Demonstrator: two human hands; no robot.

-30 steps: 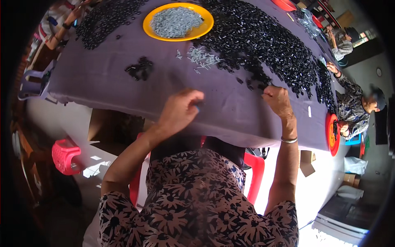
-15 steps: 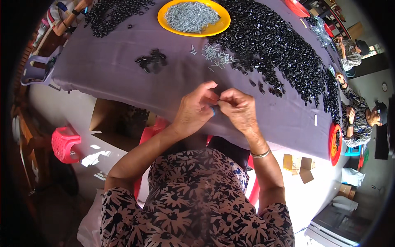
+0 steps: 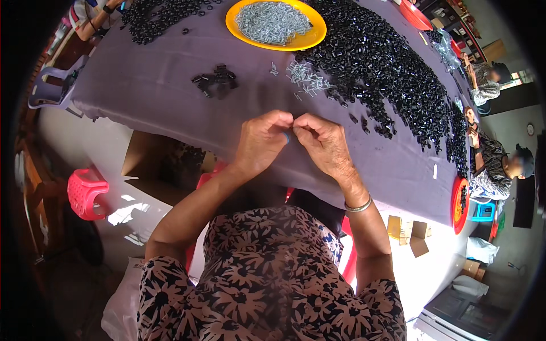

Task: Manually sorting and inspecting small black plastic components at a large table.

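Head view: yellow bowl holds silver screws.

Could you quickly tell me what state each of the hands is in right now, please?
Left hand: fingers pinched shut on a small part, too small to identify.
Right hand: fingers pinched shut against the left, at the same part.

Quick tally: two hands at work, the left hand and the right hand, meeting at the table's 6 o'clock edge. One yellow plate of silver screws at 12 o'clock. Two red dishes, one at 3 o'clock, one at 1. One pink stool at 9. Black parts: way too many to count.
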